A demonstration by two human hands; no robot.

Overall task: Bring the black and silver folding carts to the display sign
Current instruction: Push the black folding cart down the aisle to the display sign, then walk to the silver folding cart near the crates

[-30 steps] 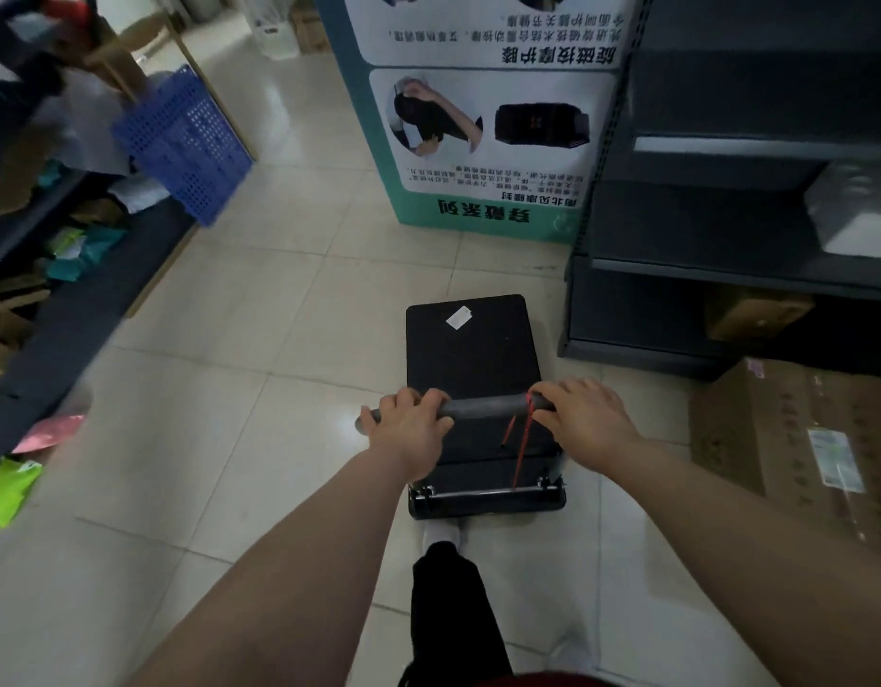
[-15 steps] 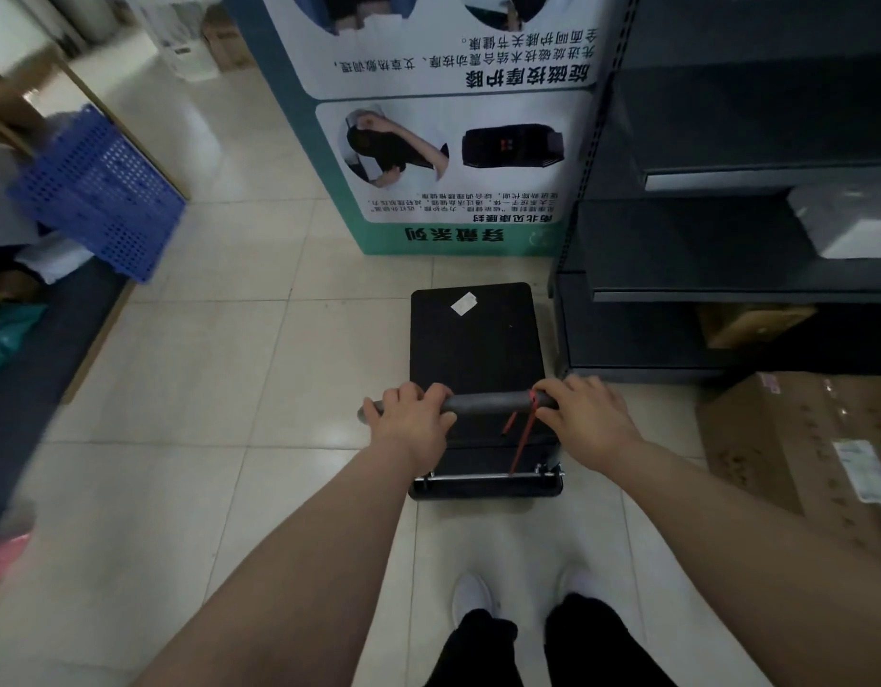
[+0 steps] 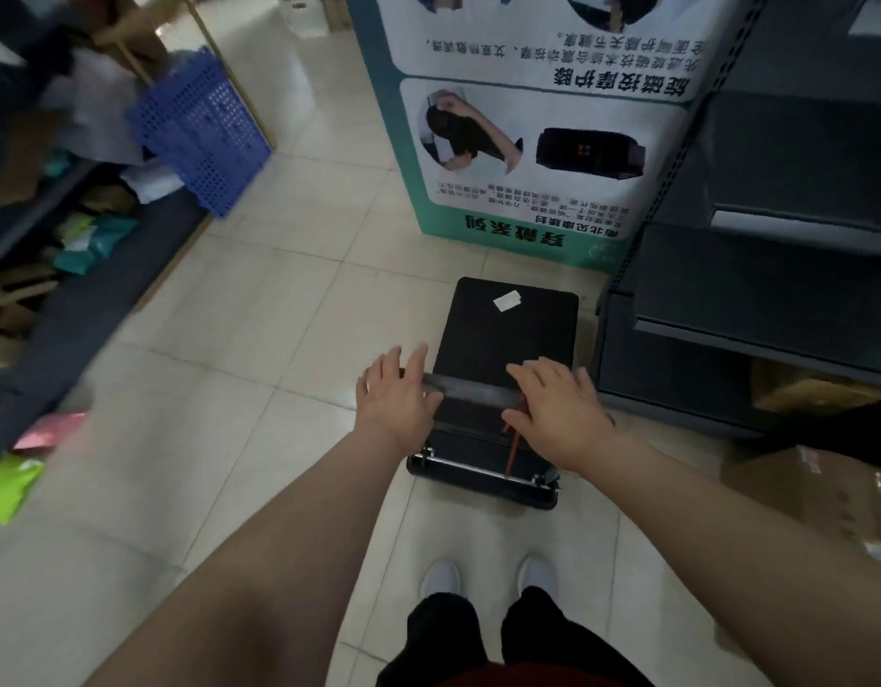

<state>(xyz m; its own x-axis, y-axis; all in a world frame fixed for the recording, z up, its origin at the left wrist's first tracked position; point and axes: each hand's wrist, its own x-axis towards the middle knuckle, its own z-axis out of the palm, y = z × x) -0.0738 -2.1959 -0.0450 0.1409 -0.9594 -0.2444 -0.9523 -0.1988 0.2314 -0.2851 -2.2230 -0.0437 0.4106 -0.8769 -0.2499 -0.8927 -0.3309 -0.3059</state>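
The black cart (image 3: pixel 508 349) is parked at frame centre, just below the sign (image 3: pixel 528 141). Both hands (image 3: pixel 396 404) (image 3: pixel 557 414) are spread over its handle (image 3: pixel 470 388), nothing gripped. A silver cart is not seen.

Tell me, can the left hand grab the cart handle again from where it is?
Probably yes. The left hand is open, fingers spread, right over the left end of the handle of the black cart. Nothing lies between them; curling the fingers should close the grip.
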